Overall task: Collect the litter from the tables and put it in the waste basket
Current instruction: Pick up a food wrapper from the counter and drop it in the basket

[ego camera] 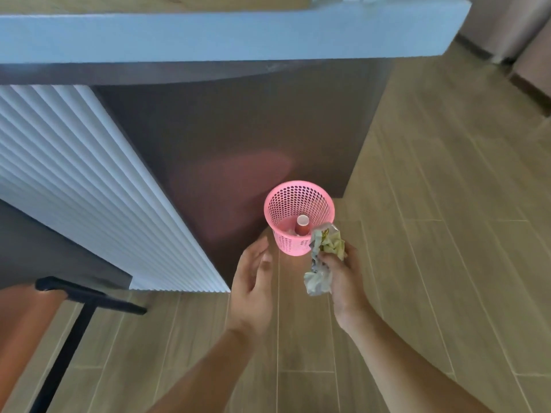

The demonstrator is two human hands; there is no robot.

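Observation:
A pink perforated waste basket (299, 201) stands on the wooden floor against a dark counter panel. Inside it lies a red bottle with a white cap (302, 225). My right hand (346, 281) grips a wad of crumpled wrappers (323, 257), held just in front of and to the right of the basket's rim. My left hand (252, 281) hovers to the left of the wrappers with relaxed fingers and holds nothing.
A counter with a pale top (226, 34) overhangs the basket. A white ribbed panel (89, 186) runs along the left. A black-framed chair with an orange seat (35, 320) stands at the lower left. Wood-plank floor (447, 234) stretches to the right.

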